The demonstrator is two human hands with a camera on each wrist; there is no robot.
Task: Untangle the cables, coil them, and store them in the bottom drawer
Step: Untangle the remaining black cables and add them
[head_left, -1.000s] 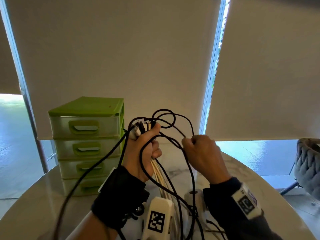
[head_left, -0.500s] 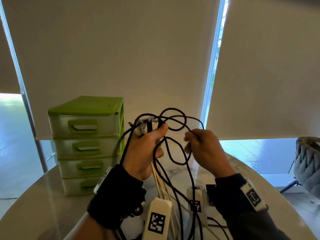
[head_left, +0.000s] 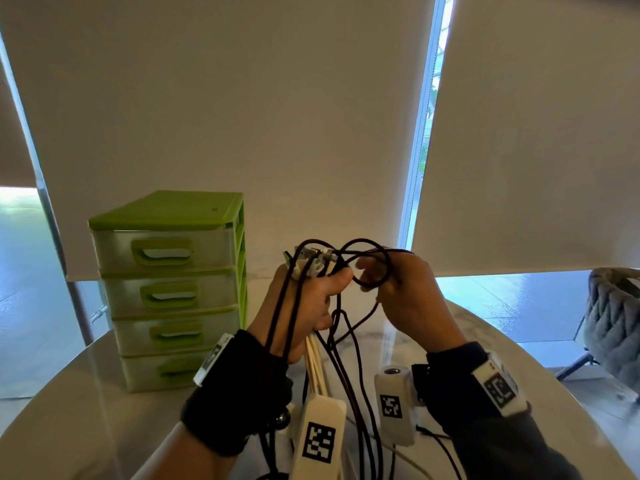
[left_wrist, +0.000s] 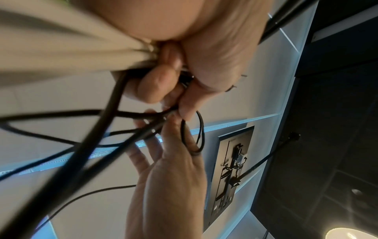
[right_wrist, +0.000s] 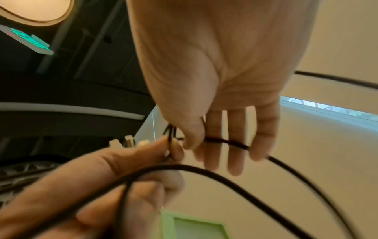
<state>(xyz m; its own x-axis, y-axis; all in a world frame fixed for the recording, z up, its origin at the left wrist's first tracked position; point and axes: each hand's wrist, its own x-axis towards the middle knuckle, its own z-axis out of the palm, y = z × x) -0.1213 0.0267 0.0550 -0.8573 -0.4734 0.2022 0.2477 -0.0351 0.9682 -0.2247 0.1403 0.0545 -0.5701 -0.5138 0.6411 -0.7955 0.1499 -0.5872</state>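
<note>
Cables (head_left: 341, 344) hanging lengthwise — plugs up — left hand (head_left: 301, 306) grip.

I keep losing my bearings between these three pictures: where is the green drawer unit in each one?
Head: drawer unit stands left of centre on the table.
Left wrist: not in view.
Right wrist: a green corner at the bottom edge.
Shared landmark: the black cable looped over the right hand.

Round marble-look table (head_left: 540, 382). Green four-drawer organizer (head_left: 169, 289) stands at its left rear. Cable ends (head_left: 408, 455) trail on it near centre.
</note>
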